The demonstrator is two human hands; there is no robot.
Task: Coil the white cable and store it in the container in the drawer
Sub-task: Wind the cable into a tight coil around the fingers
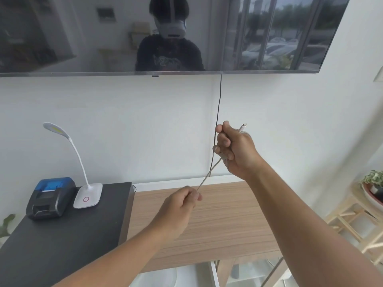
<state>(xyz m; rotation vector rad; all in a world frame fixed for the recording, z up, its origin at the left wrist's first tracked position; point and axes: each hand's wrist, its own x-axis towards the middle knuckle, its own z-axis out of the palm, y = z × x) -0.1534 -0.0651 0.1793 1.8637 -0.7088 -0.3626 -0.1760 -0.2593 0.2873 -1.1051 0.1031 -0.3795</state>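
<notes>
The white cable [208, 176] runs taut and slanted between both hands above the wooden cabinet top [217, 224]. My right hand [236, 151] is raised and grips one end in a fist; the cable's plug [243, 127] sticks out above the knuckles. My left hand [181, 206], lower and to the left, pinches the cable at its other visible end. How much cable is wound inside the right fist is hidden. At the bottom edge an open drawer [214, 273] shows a pale container [165, 278], mostly out of view.
A black cabinet [62, 245] on the left carries a small blue-and-black printer [50, 197] and a white desk lamp [88, 196]. A wall-mounted TV [186, 38] hangs above, with a black cord [218, 112] dropping behind my right hand. A wooden plant stand [360, 222] stands at the right.
</notes>
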